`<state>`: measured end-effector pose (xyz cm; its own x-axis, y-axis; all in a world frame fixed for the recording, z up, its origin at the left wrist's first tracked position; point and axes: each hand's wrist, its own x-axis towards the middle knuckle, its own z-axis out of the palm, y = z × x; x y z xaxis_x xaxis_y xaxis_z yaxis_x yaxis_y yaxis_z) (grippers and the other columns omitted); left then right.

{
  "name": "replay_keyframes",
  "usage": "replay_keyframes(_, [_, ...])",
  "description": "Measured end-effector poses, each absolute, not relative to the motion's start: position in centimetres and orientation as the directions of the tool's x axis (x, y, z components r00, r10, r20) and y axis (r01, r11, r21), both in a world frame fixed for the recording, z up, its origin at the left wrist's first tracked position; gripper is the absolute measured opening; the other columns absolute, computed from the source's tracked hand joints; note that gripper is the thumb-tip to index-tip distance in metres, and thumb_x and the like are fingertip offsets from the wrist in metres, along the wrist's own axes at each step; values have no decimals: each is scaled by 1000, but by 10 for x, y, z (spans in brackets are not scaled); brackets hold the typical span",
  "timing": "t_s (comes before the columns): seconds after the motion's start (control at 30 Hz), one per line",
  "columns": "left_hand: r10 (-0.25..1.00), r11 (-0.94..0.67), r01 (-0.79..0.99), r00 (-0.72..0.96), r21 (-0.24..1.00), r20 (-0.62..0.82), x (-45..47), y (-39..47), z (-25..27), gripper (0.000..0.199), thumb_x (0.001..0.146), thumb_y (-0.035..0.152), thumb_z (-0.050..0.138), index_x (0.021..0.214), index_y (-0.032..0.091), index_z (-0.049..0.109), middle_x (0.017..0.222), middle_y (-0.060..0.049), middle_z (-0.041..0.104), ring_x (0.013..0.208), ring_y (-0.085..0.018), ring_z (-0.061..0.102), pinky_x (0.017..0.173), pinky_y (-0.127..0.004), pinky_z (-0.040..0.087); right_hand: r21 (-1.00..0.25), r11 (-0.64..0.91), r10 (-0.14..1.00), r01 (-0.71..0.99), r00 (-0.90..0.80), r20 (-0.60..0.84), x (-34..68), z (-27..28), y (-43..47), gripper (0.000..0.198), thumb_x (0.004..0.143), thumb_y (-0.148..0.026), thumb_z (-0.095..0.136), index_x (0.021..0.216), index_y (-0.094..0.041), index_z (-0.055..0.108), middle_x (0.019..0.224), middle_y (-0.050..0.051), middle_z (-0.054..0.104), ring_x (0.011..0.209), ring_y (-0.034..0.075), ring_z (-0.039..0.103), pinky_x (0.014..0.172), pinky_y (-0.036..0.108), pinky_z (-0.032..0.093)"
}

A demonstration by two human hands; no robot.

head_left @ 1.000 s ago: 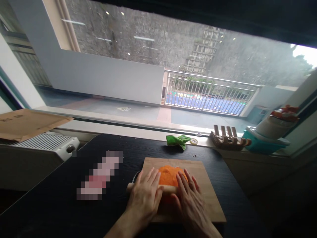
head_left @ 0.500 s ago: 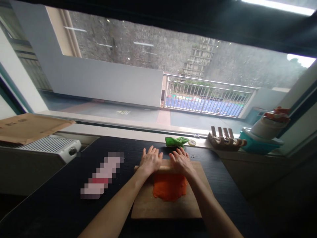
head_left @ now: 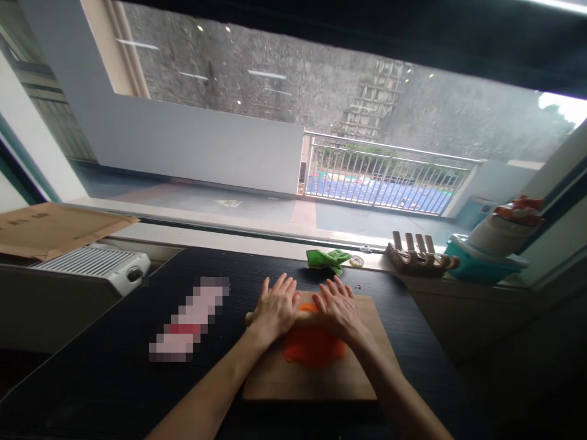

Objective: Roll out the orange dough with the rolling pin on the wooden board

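Observation:
An orange sheet of dough or clay (head_left: 314, 349) lies flattened on a wooden board (head_left: 270, 385). Across it runs a wooden rolling pin (head_left: 308, 316), partly hidden under both hands, its left end poking out past the wrist. My left hand (head_left: 277, 308) rests palm-down on the pin's left part, fingers stretched forward. On the right part lies my right hand (head_left: 340, 308), also open, with its fingers extended and slightly spread. A strip of orange shows beyond the pin between the two hands.
The board sits on a black table (head_left: 114, 342). A crumpled green cloth (head_left: 326, 260) and a tape roll (head_left: 356, 261) lie by the window. A brown rack (head_left: 419, 256) and teal box (head_left: 481, 266) stand right. A pixelated pink item (head_left: 190, 321) lies left.
Both hands have drawn the rolling pin slightly toward me over the orange sheet. Some orange now shows on the pin's far side. The view has shifted a little.

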<state>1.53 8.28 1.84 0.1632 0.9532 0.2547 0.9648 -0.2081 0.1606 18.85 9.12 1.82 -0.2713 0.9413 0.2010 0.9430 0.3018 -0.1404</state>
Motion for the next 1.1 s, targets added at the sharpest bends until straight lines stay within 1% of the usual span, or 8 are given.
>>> replay_keyframes(0.13, [965,-144,976,102,163,243,18,122,28,45,94,32,25,119,13,57,130,-13,56,130,-28,39,106,-58,26,-155,256,960,954,-233,154,178,35,133,42,96,-41,32,122,-17,56,136,12,48,132,28,34,104,47,31])
replay_keyframes(0.23, [964,-153,975,111,163,242,17,95,22,45,94,36,27,121,14,56,133,-11,54,132,-26,38,108,-55,24,-146,278,954,949,-255,155,186,25,107,44,96,-42,32,125,-18,54,139,11,46,134,27,30,106,45,29])
replay_keyframes(0.37, [891,-322,943,270,90,364,9,17,1,44,93,36,32,128,17,51,137,-7,50,131,-22,39,111,-47,24,-31,464,839,885,-429,335,211,-7,28,50,94,-46,34,134,-18,45,142,8,42,136,26,25,109,43,26])
replay_keyframes(0.5, [773,-482,875,449,-45,449,0,-17,-7,49,93,33,36,140,19,34,144,-4,40,132,-19,37,111,-40,25,46,524,751,850,-487,445,223,-20,-7,60,92,-45,40,143,-15,29,148,9,30,138,24,22,108,42,27])
replay_keyframes(0.67, [940,-248,959,204,137,273,11,56,12,45,95,34,27,132,17,47,141,-4,45,135,-21,32,113,-50,19,-111,350,924,930,-323,205,198,9,68,48,96,-42,32,132,-16,48,142,10,41,137,27,24,110,46,21])
replay_keyframes(0.87, [959,-145,978,103,148,263,19,110,24,47,95,36,26,123,12,55,133,-14,53,132,-28,37,106,-57,26,-163,248,966,955,-232,113,179,34,121,47,96,-42,30,130,-15,49,141,13,42,133,28,33,104,47,32])
replay_keyframes(1.0, [943,-213,969,171,124,284,9,45,11,46,94,39,31,126,16,53,136,-10,51,131,-24,38,110,-50,23,-123,380,919,917,-359,164,200,13,60,47,96,-43,31,133,-18,47,142,8,42,137,24,23,110,43,24])
replay_keyframes(1.1, [807,-412,910,391,-53,443,-5,-15,-4,47,93,35,36,137,19,40,142,-5,44,130,-20,40,112,-42,22,-43,537,812,842,-503,295,223,-11,3,54,95,-44,34,143,-18,31,146,7,34,137,22,23,110,42,26])
